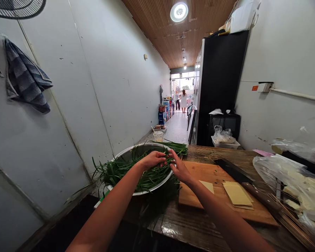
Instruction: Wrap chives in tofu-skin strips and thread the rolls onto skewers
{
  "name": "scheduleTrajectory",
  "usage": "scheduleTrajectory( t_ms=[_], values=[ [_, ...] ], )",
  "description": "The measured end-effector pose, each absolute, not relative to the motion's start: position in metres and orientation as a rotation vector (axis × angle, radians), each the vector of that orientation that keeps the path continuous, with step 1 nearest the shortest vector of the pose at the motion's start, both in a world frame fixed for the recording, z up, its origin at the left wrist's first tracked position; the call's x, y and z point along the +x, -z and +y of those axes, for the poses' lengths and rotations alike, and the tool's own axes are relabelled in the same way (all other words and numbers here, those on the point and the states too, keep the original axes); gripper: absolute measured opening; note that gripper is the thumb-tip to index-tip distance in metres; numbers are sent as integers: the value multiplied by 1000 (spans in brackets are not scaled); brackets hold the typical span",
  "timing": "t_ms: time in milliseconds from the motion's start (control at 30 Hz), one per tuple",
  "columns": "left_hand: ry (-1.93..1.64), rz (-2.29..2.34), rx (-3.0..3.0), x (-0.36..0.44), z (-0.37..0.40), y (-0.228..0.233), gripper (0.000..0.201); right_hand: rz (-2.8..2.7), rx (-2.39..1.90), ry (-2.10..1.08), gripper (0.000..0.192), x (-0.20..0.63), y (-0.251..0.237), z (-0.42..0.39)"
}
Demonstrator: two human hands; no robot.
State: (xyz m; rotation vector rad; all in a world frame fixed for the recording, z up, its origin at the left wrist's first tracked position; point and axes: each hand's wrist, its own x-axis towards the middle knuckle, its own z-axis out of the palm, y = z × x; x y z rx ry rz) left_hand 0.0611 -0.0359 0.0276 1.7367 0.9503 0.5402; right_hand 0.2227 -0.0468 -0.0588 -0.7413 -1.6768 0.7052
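A large metal bowl (pixel 126 152) full of long green chives (pixel 115 171) sits at the left end of a wooden table. Over the bowl, my left hand (pixel 153 159) curls its fingers on a bunch of chives. My right hand (pixel 180 168) is beside it at the bowl's right rim, fingers pinching the same chive stalks. More chives (pixel 177 147) lie across the far rim onto the table.
A wooden cutting board (pixel 207 175) holds thin yellow sheets (pixel 236 193) and a cleaver (pixel 238 174). Skewers (pixel 296 224) and plastic bags (pixel 291 171) lie at the right. A towel (pixel 25 78) hangs on the left wall. A black fridge (pixel 220 80) and a distant person (pixel 183 99) stand down the corridor.
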Motion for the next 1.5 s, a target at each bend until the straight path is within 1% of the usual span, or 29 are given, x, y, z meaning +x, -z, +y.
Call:
scheduleTrajectory(
  t_ms=[100,300,533,667,767,833,1000,1167,1300,1400,1500],
  values=[
    [-564,942,1741,60,-34,-25,52,-1638,-770,-718,73,221,63,-44],
    [-556,950,1784,64,-33,-26,45,-1717,-786,-694,71,215,67,-42],
    [-549,894,1759,64,-28,-21,43,-1837,-755,-647,77,221,65,-43],
    [-558,897,1747,63,-25,-19,44,-1812,-810,-546,78,223,66,-42],
    [-558,887,1738,63,-25,-19,41,-1951,-760,-422,77,224,64,-43],
    [-543,870,1725,61,-26,-20,39,-1991,-761,-298,71,226,58,-45],
    [-469,786,1712,55,-32,-24,33,-2159,-778,78,40,233,33,-51],
    [-370,740,1682,51,-38,-27,32,-2515,-899,504,27,232,8,-63],
    [-415,740,1702,41,-38,-28,34,-2658,-991,660,20,229,-14,-66],
    [-379,892,1817,16,-35,-30,35,-2632,-1145,704,19,238,-34,-58],
    [-372,1386,2100,-17,-35,-33,23,-2542,-1364,755,20,255,-52,-45]
  ],
)
